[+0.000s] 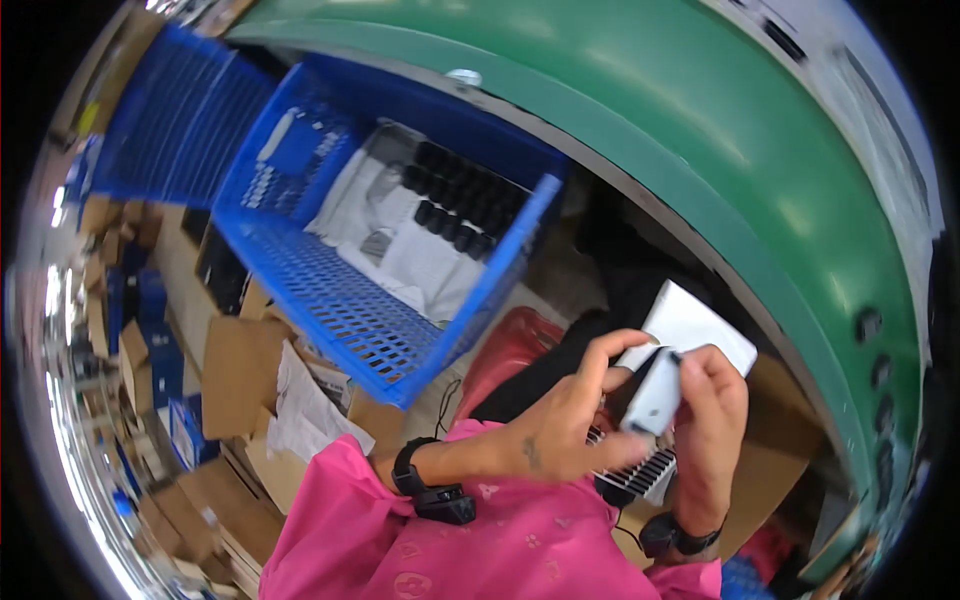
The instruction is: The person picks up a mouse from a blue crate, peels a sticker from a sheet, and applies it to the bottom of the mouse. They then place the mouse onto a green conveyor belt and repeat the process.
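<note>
A small pale grey, flat device [655, 395] with rounded ends is held up between my two hands in front of my chest. My right hand [715, 405] pinches its right edge and upper end between thumb and fingers. My left hand [565, 425] is curled at its left side, with the thumb by the lower end and the index finger near the top. A narrow black piece shows along the device's upper left edge; I cannot make out what it is. Just beyond my hands is a white flat box or card [705, 332]. Below them, a black-and-white slotted tray [645, 475] is partly hidden.
A blue plastic crate [335, 300] at centre left holds rows of small black cylinders [465, 205] on white sheeting. Another blue crate [185, 115] stands beyond it. A curved green edge [700, 150] spans the far side. Cardboard boxes [240, 370] and a red stool [510, 350] are nearby.
</note>
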The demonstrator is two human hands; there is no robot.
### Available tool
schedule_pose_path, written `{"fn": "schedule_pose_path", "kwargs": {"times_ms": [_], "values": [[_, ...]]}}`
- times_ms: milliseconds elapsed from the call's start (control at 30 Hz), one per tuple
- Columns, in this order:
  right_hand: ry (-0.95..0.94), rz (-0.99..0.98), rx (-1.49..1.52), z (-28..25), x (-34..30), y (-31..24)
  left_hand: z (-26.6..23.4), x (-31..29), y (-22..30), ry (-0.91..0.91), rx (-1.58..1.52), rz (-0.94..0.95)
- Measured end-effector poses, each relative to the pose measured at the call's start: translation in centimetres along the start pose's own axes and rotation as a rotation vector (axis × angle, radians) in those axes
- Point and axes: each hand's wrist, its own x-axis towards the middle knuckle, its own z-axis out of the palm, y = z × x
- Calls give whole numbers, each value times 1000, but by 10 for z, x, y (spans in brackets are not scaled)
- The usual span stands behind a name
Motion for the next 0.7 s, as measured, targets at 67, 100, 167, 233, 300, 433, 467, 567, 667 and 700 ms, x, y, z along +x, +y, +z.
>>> {"fn": "schedule_pose_path", "kwargs": {"times_ms": [67, 100, 167, 233, 300, 433, 467, 567, 667, 700], "values": [[13, -19, 132, 11, 15, -1, -9, -12, 8, 0, 90, 164], [0, 13, 146, 26, 21, -7, -16, -14, 6, 72, 126, 220], [-91, 114, 143, 46, 33, -9, -36, -16, 16, 196, 439, 406], [-185, 256, 197, 69, 41, -10, -52, -17, 26, 293, 656, 573], [-323, 283, 212, 88, 56, -16, -72, -17, 43, 338, 695, 586], [-377, -396, -654, 110, 120, -22, -150, -16, 85, 606, 684, 325], [-283, -754, -1035, 124, 128, -43, -182, -13, 91, 601, 558, 255], [-203, -1035, -1539, 146, 192, -48, -319, 2, 70, 585, 705, 40], [-239, -1075, -1794, 152, 230, -39, -444, 7, 11, 926, 792, -306], [-307, -1015, -1838, 151, 244, -34, -468, 11, -11, 1057, 1041, -359]]}}
